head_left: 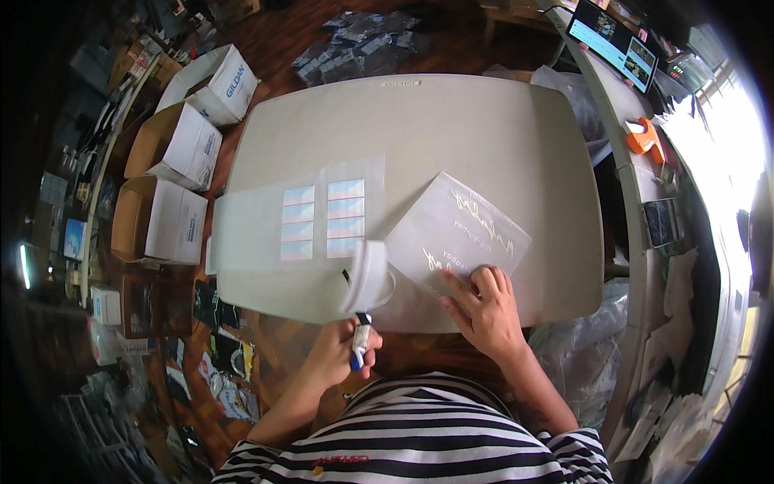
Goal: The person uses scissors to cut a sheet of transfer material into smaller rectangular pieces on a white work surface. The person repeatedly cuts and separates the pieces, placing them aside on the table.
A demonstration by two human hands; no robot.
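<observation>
My left hand (345, 348) is closed round a blue, black and white handle (362, 342). Directly above it stands a broad white roll (369, 274), which appears to be attached; a thin clear loop shows at its right side. My right hand (486, 310) rests on the lower edge of a translucent film sheet (476, 234) printed with pale gold script and small white lettering. Its thumb and forefinger are spread, the other fingers bent. To the left lies a larger clear sheet (250, 218) with two columns of pink and blue rectangular prints (346, 218).
A grey folding table (322, 113) carries the sheets. Open white cardboard boxes (181, 222) line its left side. Beyond the far edge, dark plastic packets (355, 48) lie on the floor. On the right bench are an orange tape dispenser (645, 140), a phone (663, 223) and a monitor (613, 44).
</observation>
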